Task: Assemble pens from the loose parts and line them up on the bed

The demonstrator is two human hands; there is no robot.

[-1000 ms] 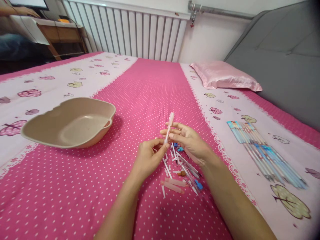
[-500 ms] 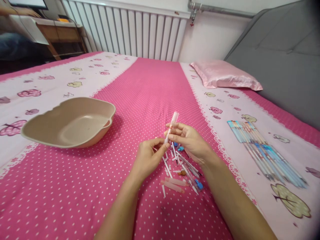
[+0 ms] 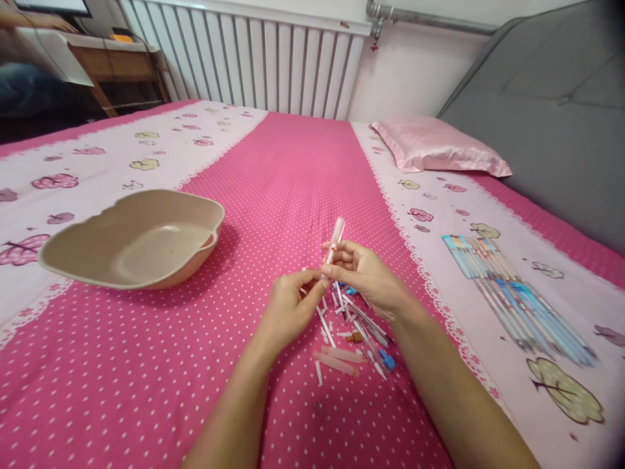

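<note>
A slim pen with a pale pink, translucent upper part (image 3: 337,229) stands tilted between my hands. My left hand (image 3: 293,301) is closed in a pinch at its lower end. Higher up, the fingers of my right hand (image 3: 367,272) are closed around the barrel. Below them lies a pile of loose pen parts: thin white refills (image 3: 325,327), clear barrels (image 3: 367,322), a blue clip piece (image 3: 387,359), a brown piece (image 3: 355,337) and pink tubes (image 3: 336,362). My hands partly cover the pile's far side.
A beige plastic basin (image 3: 131,251) stands on the bed at left. Pens in two rows (image 3: 517,299) lie at right, near a pink pillow (image 3: 442,146) and grey headboard (image 3: 547,111). Behind are a radiator (image 3: 254,62) and, far left, a person's hand (image 3: 53,23) at a desk.
My right thumb has shifted slightly down and left along the pen, nearer to my left fingertips. The pile and the basin have stayed in place.
</note>
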